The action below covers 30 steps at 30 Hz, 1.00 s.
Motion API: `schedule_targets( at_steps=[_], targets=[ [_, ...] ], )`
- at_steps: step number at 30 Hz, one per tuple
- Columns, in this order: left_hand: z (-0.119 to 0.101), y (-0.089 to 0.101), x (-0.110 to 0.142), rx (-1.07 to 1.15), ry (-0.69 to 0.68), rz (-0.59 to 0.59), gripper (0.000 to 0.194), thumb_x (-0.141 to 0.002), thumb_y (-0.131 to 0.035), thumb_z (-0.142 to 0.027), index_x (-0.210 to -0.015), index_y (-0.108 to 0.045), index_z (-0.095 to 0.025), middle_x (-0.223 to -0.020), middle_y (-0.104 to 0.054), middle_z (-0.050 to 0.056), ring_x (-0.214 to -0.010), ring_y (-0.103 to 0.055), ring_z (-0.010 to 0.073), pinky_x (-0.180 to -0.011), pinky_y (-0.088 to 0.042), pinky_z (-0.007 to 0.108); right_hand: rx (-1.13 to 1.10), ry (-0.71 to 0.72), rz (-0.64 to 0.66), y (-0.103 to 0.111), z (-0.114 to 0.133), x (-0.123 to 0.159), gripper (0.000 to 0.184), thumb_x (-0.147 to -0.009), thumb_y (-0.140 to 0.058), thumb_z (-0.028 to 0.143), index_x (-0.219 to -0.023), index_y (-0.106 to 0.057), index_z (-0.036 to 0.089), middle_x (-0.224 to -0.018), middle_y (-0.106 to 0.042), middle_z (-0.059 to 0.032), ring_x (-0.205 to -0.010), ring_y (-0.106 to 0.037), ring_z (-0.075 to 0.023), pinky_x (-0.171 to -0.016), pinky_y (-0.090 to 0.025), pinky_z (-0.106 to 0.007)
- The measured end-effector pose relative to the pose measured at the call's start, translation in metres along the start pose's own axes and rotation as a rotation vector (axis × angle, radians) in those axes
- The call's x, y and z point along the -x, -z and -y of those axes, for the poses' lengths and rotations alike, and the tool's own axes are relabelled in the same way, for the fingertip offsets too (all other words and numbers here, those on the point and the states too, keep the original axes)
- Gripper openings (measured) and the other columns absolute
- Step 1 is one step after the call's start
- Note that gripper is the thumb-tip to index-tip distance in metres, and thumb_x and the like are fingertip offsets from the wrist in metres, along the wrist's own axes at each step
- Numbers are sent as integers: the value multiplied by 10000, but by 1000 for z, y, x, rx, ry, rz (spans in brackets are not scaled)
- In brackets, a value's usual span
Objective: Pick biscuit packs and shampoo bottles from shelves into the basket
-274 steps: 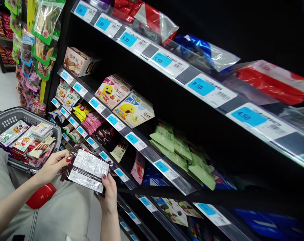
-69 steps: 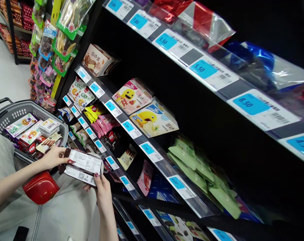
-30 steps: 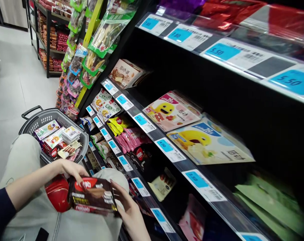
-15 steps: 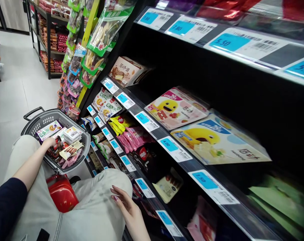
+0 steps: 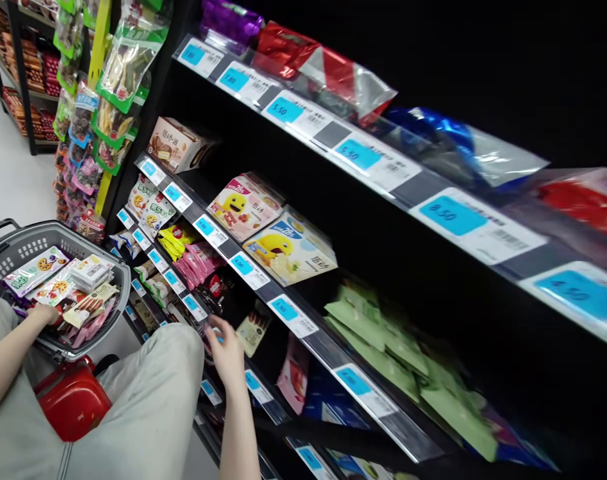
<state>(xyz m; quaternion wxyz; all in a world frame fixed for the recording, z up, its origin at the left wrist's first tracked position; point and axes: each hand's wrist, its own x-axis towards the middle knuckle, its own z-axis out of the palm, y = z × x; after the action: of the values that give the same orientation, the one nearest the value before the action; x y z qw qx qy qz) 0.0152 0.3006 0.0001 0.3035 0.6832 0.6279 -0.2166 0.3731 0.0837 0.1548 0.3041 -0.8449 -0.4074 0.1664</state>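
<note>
My left hand (image 5: 43, 312) lies inside the grey shopping basket (image 5: 119, 279) at the left, its fingers curled down among the snack packets (image 5: 58, 285); what they grip is hidden. My right hand (image 5: 226, 350) reaches over my knee (image 5: 148, 373) toward the lower shelf edge with blue price tags (image 5: 196, 308). Its fingers are stretched out and hold nothing. Closest to its fingertips are dark packets (image 5: 214, 288) and a beige packet (image 5: 253, 328) on that shelf.
Black shelves run from left to lower right, carrying yellow-faced boxes (image 5: 288, 247), pink packets (image 5: 198, 257) and green packets (image 5: 383, 340). Bags of snacks hang on a strip (image 5: 113, 67) at the upper left. A red stool (image 5: 73, 400) is under my leg.
The dark brown packet I held in both hands has gone with my left hand into the basket. My right hand has let go and moved up toward the shelf.
</note>
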Motion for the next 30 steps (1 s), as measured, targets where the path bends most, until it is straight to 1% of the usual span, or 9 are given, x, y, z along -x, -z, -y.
schedule_targets(
  at_steps=[2,5,8,12,17,21,25,28,30],
  targets=[
    [-4,7,-1,-62,77,44,360,-873,-589,-365,-1133,-614,-118,-1250,-597,150,-1169,-554,292,-966,-441,533,145,-40,-157,-2,6,-35,531,-818,-474,371,-1260,-509,79,-1245,-513,-251,-1101,-544,-368,-973,-381,-540],
    [-12,18,0,-93,12,2,426,-915,-490,-403,-1204,-577,-102,-1295,-576,178,-1194,-544,292,-982,-418,500,320,-23,-221,-10,14,-72,557,-739,-583,222,-1281,-516,116,-1370,-382,-254,-1214,-401,-455,-961,-347,-576],
    [-16,24,2,-91,-86,-43,460,-919,-441,-395,-1247,-548,-90,-1308,-573,197,-1194,-551,308,-963,-420,486,410,47,-187,-15,12,-86,491,-735,-561,105,-1227,-570,115,-1358,-408,-237,-1171,-454,-402,-937,-399,-485],
    [-15,23,1,-67,-165,-48,452,-852,-473,-347,-1163,-608,-48,-1243,-605,268,-1161,-571,382,-904,-443,474,437,122,-170,-17,-10,-82,329,-836,-473,127,-1135,-613,130,-1187,-539,-207,-1078,-534,-323,-863,-448,-402],
    [-16,28,0,18,-247,-91,474,-818,-464,-317,-1134,-616,2,-1169,-615,340,-1100,-583,464,-857,-447,527,345,143,-260,-5,-36,-68,244,-840,-411,107,-906,-634,182,-1140,-594,-165,-988,-577,-267,-775,-461,-367],
    [-24,39,10,166,-312,-160,492,-798,-471,-331,-1115,-612,18,-1112,-626,360,-1068,-578,498,-872,-408,580,165,150,-417,20,-36,-43,205,-865,-418,260,-787,-586,173,-1034,-621,-174,-930,-583,-265,-817,-454,-409],
    [-42,48,41,450,-514,-167,477,-809,-444,-383,-1124,-611,-66,-1137,-658,245,-1057,-601,389,-932,-417,485,-100,147,-482,30,-28,8,285,-825,-515,463,-753,-543,188,-931,-620,-136,-936,-576,-259,-859,-451,-422],
    [-63,45,81,760,-775,-25,548,-835,-395,-543,-1157,-576,-138,-1096,-681,176,-957,-636,297,-865,-480,401,-348,81,-365,14,-15,50,380,-770,-587,564,-705,-491,202,-807,-615,-76,-738,-593,-206,-678,-502,-361],
    [-79,35,107,883,-903,97,648,-847,-283,-664,-1134,-562,-154,-1037,-683,158,-893,-646,254,-832,-503,384,-497,28,-242,-2,-1,72,416,-750,-612,594,-692,-471,208,-705,-601,-32,-591,-568,-169,-549,-489,-319]
  ],
)
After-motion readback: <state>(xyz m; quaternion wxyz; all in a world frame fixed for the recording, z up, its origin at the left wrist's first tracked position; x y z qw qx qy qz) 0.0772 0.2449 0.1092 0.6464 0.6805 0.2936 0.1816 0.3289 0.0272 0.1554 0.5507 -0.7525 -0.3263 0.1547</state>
